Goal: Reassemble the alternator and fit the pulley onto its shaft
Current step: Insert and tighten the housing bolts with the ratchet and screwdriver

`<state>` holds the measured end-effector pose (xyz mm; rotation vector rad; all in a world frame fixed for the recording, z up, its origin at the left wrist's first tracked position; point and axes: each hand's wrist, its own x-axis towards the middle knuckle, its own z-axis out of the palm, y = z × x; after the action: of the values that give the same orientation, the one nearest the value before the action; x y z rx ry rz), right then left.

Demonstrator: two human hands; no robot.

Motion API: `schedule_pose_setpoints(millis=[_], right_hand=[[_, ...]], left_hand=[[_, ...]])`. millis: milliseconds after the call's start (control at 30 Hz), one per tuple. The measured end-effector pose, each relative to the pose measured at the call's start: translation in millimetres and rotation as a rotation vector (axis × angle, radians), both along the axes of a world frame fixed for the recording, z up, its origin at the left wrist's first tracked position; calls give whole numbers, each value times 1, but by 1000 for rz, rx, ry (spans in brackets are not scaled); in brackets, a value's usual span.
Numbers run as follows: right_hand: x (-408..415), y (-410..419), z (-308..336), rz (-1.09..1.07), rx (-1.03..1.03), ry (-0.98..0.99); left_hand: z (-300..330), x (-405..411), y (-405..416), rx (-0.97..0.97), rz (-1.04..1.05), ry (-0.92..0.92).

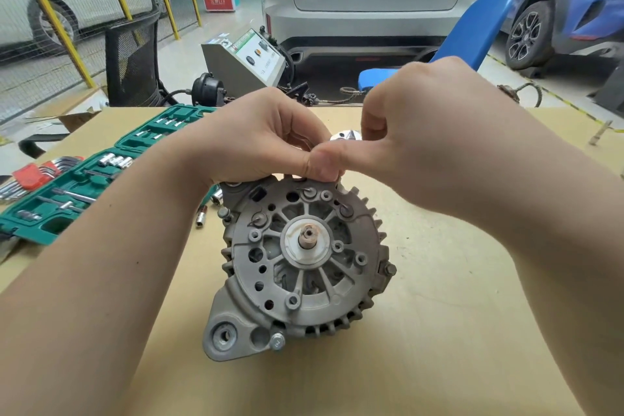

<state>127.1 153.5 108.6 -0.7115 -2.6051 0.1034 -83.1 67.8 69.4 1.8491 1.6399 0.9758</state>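
The grey alternator (304, 263) stands on the cardboard-covered table (456, 314), rear housing facing up, with its rusty shaft end (308, 237) in the middle. Both hands meet at the housing's far rim. My left hand (263, 142) has curled fingers and its thumb pinches the rim there. My right hand (415, 132) reaches in from the right, its thumb tip against my left thumb and its fingers curled over the same spot. Whatever lies between the fingertips is hidden. A shiny metal part (346, 136), possibly the pulley, peeks out behind the hands.
An open green socket set (84, 186) lies at the left, with red-holdered hex keys (30, 176) beside it. Loose sockets (201, 218) lie left of the alternator. Behind the table are a blue chair (472, 34), a black mesh chair (131, 57), a grey machine (246, 61) and parked cars.
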Motion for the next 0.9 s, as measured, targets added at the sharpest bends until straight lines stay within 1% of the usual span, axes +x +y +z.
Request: schedule_pose_setpoints(millis=[167, 267, 367, 400, 467, 500, 767, 900], right_hand=[[-3, -1, -1, -43, -10, -43], [0, 4, 1, -76, 54, -33], [4, 14, 5, -26, 124, -15], [6, 17, 7, 22, 96, -57], [7, 16, 11, 124, -19, -175], [7, 15, 12, 151, -72, -202], [-2, 4, -2, 162, -177, -91], [-4, 1, -9, 160, -234, -48]], left_hand=[[1, 1, -2, -4, 0, -25], [2, 3, -2, -25, -20, -43], [2, 3, -2, -26, -6, -46], [2, 2, -2, -22, 3, -48], [1, 0, -1, -14, 8, -42], [0, -1, -1, -13, 5, -35], [0, 3, -2, 8, -28, 79], [0, 2, -3, 16, -20, 49]])
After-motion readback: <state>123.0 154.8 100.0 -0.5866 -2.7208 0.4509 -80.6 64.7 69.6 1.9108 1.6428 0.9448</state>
